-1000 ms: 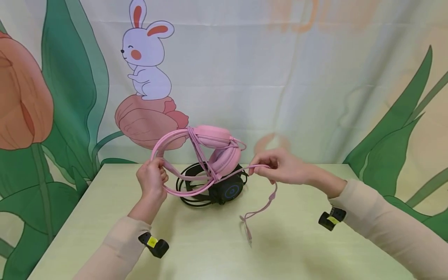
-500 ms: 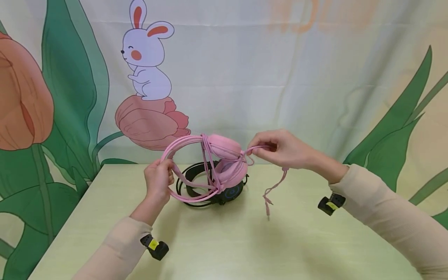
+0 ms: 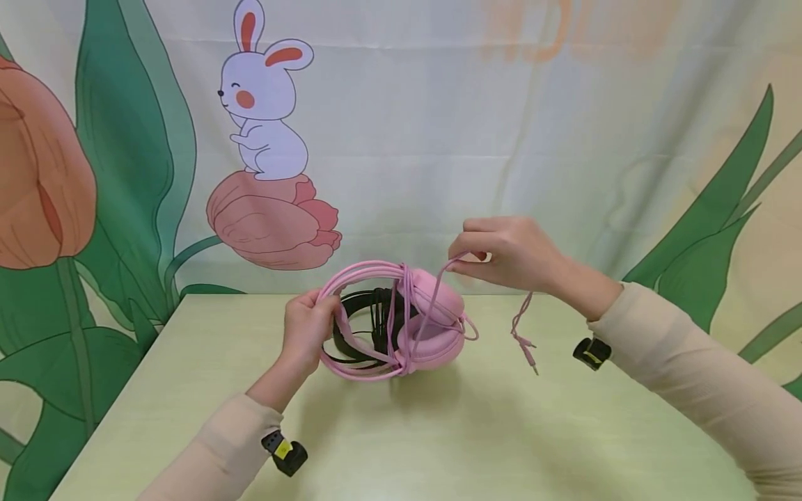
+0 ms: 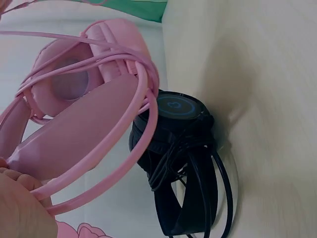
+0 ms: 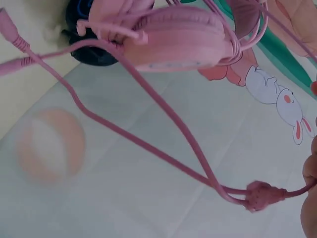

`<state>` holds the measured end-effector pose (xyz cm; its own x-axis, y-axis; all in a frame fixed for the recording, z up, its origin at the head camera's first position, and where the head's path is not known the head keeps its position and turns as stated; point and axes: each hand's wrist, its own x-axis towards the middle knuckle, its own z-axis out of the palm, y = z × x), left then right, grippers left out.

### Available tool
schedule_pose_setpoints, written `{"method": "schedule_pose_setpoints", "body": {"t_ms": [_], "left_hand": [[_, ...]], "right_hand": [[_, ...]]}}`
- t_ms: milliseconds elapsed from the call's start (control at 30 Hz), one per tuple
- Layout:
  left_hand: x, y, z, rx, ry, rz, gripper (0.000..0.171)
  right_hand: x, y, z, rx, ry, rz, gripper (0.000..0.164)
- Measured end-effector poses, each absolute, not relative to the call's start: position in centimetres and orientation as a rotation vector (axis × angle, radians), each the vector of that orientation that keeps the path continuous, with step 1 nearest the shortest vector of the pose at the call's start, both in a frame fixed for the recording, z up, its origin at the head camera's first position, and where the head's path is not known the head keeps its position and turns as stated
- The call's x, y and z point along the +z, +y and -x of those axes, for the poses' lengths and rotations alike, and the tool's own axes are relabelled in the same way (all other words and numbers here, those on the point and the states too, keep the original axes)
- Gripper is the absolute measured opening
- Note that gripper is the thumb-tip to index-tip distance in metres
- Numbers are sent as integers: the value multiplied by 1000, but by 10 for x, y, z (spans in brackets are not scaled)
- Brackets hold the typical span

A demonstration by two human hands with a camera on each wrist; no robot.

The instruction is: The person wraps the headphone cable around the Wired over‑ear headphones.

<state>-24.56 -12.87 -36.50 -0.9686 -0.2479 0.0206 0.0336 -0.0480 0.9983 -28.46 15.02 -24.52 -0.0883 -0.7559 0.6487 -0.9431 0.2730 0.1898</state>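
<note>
Pink headphones [image 3: 438, 348] are held up above the table by my left hand [image 3: 307, 327], which grips the headband. Strands of their pink cable [image 4: 64, 69] wrap around the headband ends and across the ear cups. Up and to the right, my right hand [image 3: 510, 250] pinches the cable, and one strand runs down from it to the headphones. Below that hand dangles the cable's end, which divides at a small splitter [image 5: 262, 196] into two branches with plugs. Black headphones [image 4: 181, 134] with a bundled cord stand on the table, partly hidden behind the pink pair in the head view.
A pale yellow-green table [image 3: 501, 445] reaches back to a printed curtain [image 3: 401, 139] with a rabbit and tulips. Small black wrist cameras are strapped over both sleeves [image 3: 219, 445].
My left hand has brought the pink headphones right and slightly down, overlapping the black pair more. My right hand has risen with the cable, and the dangling plugs have swung right.
</note>
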Motion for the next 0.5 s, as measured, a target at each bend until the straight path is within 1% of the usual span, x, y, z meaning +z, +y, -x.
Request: {"method": "schedule_pose_setpoints", "body": {"t_ms": [133, 267, 500], "left_hand": [[-364, -126, 243, -2044, -2129, -204, 12], [-364, -123, 240, -1967, -2210, -151, 13], [-365, -120, 236, -1887, -2286, -4, 12]], "right_hand": [[-244, 153, 290, 239, -1835, -1464, 24], [-245, 154, 294, 152, -1826, -1417, 33], [-248, 152, 299, 92, -1874, -1398, 34]]}}
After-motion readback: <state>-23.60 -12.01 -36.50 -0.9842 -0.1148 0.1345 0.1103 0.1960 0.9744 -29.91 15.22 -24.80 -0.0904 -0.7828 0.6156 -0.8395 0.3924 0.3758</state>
